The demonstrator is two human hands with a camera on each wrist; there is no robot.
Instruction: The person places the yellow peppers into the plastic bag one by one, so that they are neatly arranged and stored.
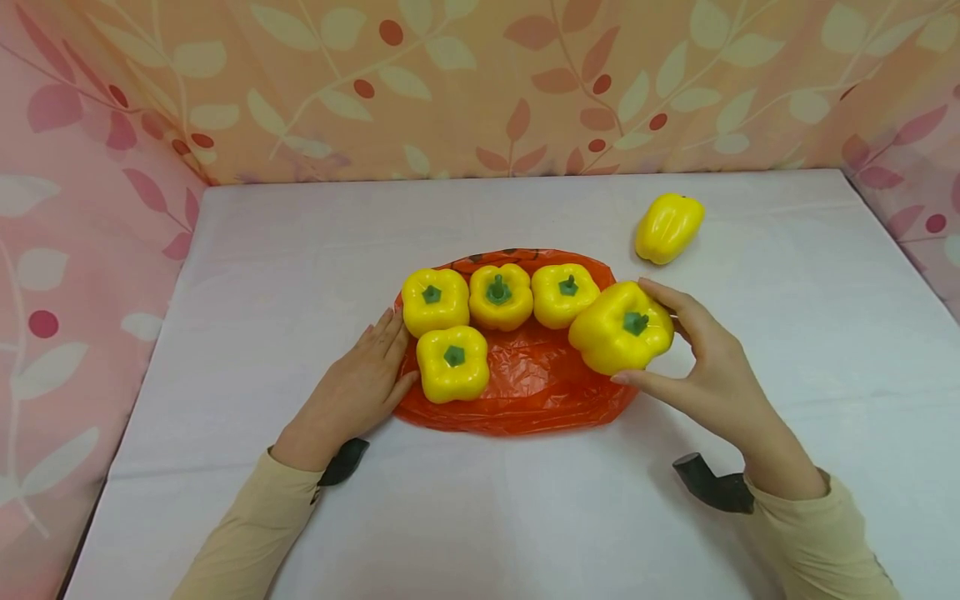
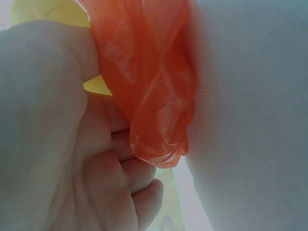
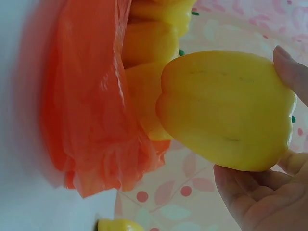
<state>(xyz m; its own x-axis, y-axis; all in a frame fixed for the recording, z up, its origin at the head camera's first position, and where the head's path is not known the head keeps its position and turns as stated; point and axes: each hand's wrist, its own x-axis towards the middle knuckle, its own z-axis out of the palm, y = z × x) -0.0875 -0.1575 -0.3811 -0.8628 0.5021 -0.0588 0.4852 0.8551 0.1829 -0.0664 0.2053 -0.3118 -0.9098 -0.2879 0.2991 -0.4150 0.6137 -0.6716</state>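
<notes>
My right hand (image 1: pixel 720 375) holds a yellow bell pepper (image 1: pixel 621 329) between thumb and fingers, above the right end of a red plastic bag (image 1: pixel 525 367). Its green stem faces up; the right wrist view shows the same pepper (image 3: pixel 224 110) raised over the bag's rim. Inside the bag, three yellow peppers stand in a back row, among them the middle pepper (image 1: pixel 500 297). A front pepper (image 1: pixel 452 364) sits at the left. Against the bag's left side rests my left hand (image 1: pixel 352 383), its fingers extended along the plastic (image 2: pixel 156 86).
Another yellow pepper (image 1: pixel 670 228) lies on its side at the back right of the white-covered table (image 1: pixel 315 233). Patterned cloth (image 1: pixel 480 92) hangs behind and at both sides. Black wrist-worn pieces (image 1: pixel 712 483) show by both sleeves.
</notes>
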